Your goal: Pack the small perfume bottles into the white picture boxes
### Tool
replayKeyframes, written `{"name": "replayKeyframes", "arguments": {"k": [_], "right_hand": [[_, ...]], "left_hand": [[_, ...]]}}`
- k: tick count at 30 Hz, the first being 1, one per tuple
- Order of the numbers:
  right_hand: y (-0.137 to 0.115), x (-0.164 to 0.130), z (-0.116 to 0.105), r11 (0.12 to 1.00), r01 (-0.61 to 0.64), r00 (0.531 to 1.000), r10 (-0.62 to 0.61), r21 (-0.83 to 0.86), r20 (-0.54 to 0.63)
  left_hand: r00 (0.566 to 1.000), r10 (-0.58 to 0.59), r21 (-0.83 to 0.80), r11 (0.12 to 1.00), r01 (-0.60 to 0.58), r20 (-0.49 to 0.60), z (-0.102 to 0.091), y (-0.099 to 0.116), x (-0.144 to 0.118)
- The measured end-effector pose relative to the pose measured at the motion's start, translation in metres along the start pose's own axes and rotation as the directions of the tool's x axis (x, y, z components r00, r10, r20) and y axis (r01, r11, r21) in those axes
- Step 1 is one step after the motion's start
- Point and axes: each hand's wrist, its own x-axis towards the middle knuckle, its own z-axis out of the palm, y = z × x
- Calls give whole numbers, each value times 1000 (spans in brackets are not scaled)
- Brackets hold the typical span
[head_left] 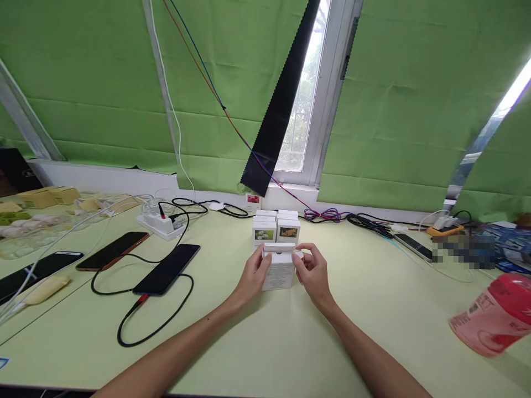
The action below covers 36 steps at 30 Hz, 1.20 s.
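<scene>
A small white carton (279, 275) with printed text stands upright on the table in front of me, its top flap (279, 247) raised. My left hand (256, 269) is closed on its left side, the thumb at the top edge. At the upper right corner, my right hand (313, 271) pinches the carton's edge or side flap with thumb and fingers; which of these I cannot tell. Just behind stand several similar white boxes in two rows, the front ones being a box with a white-flower picture (264, 236) and a box with a yellow picture (288, 232).
Left of my arms lie a dark phone (168, 270) on a black cable, more phones and a white power strip (161, 225). A red-lidded pink canister (493, 315) stands at the right. Coiled cables (367, 228) run along the wall, near another phone (414, 246).
</scene>
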Motion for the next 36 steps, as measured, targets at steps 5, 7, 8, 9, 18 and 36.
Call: {"name": "replayKeyframes", "arguments": {"k": [5,7,8,9,18,36], "right_hand": [[0,1,0,1000,9,1000,-9,-11,17],[1,1,0,1000,7,1000,-7,-16,23],[2,1,0,1000,6,1000,-5,-21,25],[2,1,0,1000,5,1000,-4,-26,27],[4,3,-1,1000,-8,998,10,-24,55],[5,4,-2,999,-4,998,6,-35,55]], "left_hand": [[1000,8,24,1000,-8,-18,0,-1,1],[1000,10,35,999,-9,-26,0,-2,2],[999,12,42,999,-11,-30,0,-2,2],[999,14,49,999,-12,-32,0,-2,2],[992,62,141,989,-46,-110,0,-3,0],[911,261,139,964,-227,-320,1,-6,-2]]}}
